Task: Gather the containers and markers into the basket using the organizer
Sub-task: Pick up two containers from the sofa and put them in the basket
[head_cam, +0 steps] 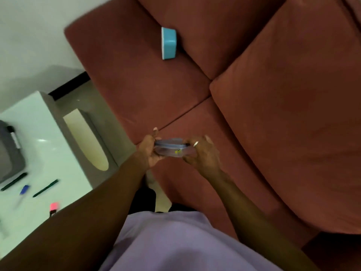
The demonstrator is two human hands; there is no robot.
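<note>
A clear plastic container with a bluish lid [170,147] is held over the sofa seat between both hands. My left hand [149,151] grips its left end and my right hand [203,153], with a ring on it, grips its right end. A blue container [169,43] lies on its side higher up on the sofa. On the white table at the left lie two dark markers [46,188] [13,181], a blue marker [24,189] and a pink highlighter [53,208]. A grey basket [13,153] stands at the table's left edge, partly cut off.
The dark red sofa [254,114] fills the middle and right of the view. The white table [48,145] stands to its left, with a strip of tiled floor [101,122] between them. A white wall is behind.
</note>
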